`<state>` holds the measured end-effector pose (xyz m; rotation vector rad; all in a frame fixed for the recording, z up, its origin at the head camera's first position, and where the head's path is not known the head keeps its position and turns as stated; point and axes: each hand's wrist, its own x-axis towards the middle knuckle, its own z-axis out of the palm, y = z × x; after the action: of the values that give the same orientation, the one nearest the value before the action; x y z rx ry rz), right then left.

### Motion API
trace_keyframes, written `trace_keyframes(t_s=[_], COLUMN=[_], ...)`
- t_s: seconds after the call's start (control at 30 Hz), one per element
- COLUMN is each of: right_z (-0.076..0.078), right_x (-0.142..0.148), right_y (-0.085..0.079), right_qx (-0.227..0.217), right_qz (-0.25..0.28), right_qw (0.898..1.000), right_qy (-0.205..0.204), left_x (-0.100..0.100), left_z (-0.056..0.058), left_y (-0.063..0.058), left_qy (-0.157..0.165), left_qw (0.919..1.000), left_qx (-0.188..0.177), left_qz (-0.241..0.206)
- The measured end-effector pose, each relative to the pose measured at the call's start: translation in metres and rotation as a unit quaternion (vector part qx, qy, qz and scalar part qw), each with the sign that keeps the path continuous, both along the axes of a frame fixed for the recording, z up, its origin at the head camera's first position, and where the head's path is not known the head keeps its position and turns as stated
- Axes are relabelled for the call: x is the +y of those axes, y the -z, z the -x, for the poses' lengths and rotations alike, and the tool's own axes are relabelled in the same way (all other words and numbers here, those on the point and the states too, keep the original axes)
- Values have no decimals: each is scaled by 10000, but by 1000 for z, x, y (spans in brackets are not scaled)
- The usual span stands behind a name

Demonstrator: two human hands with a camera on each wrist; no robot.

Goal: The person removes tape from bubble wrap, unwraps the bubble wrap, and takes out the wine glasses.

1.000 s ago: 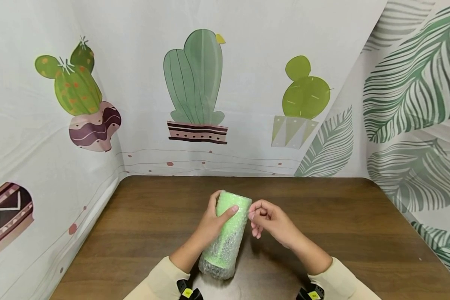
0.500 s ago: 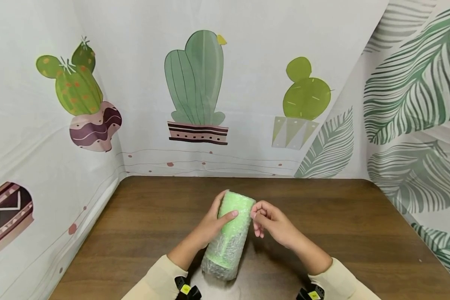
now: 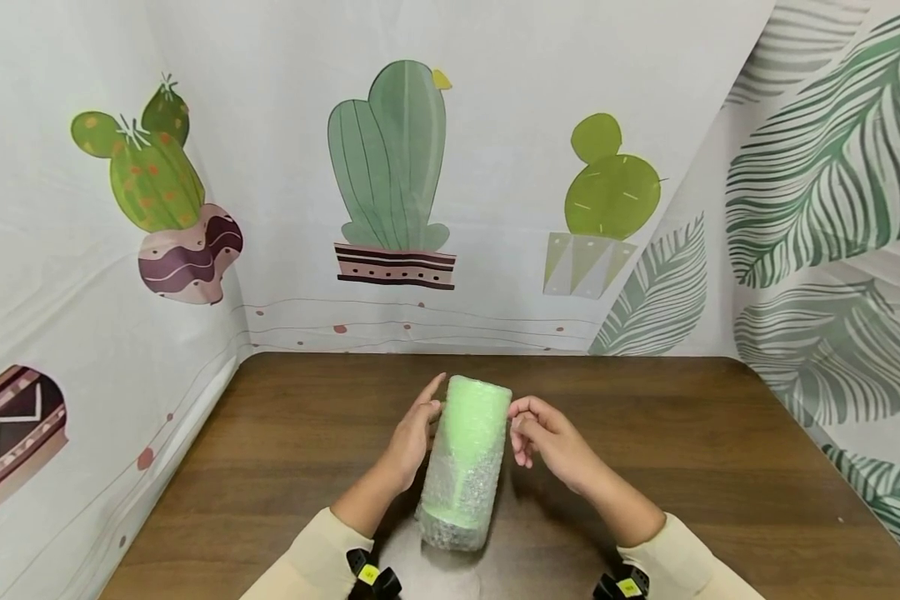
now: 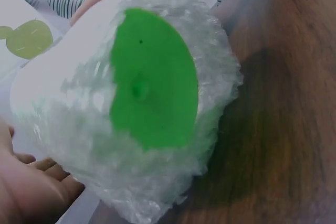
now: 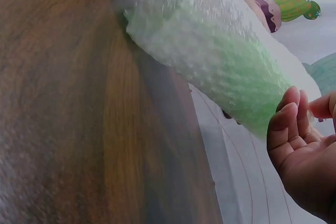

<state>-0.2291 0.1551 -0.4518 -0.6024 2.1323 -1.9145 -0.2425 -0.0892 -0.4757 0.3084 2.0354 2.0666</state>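
Note:
A green cylinder (image 3: 474, 417), wrapped in clear bubble wrap (image 3: 457, 533), tilts between my hands over the table. The left wrist view shows its flat green end (image 4: 155, 82), with a small round mark near the middle and the wrap bunched around the rim. My left hand (image 3: 411, 442) lies along the left side of the roll, fingers extended and thumb off its front face. On the other side my right hand (image 3: 558, 446) pinches the edge of the bubble wrap near the top between thumb and curled fingers; the pinched edge is mostly hidden.
The brown wooden table (image 3: 285, 467) spreads around the hands. A white cloth (image 3: 495, 167) printed with cacti and leaves hangs behind it and at both sides. Dark wrist straps (image 3: 621, 583) sit over the cream sleeves (image 3: 307, 558).
The roll has turned and shifted slightly right and up. My left hand has loosened from around it, its thumb coming off the front. My right hand keeps its pinch, moving slightly right.

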Motion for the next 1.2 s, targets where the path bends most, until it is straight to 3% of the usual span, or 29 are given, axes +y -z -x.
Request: trace_keyframes(t_s=[0.17,0.53,0.83,1.03,1.2], right_z=[2,3,5,8,9], right_x=[0,0,2,4,5], right_y=[1,0,4,7,9], right_qx=[-107,-262,-160,-165,-74], right_qz=[-122,-244,-216,-375,-569], right_qw=[9996,9983,9995,9992,9983], right_qy=[242,457,158,38,114], left_x=[-2,-4,-3,-3,-1], left_z=[0,-2,-6,-6,-6], left_y=[0,-3,-3,-3,-2], left_qy=[-221,275,743,683,660], left_qw=[9995,9986,9956,9939,9935], left_qx=[-191,-420,-490,-499,-588], left_qz=[93,-193,-304,-703,-714])
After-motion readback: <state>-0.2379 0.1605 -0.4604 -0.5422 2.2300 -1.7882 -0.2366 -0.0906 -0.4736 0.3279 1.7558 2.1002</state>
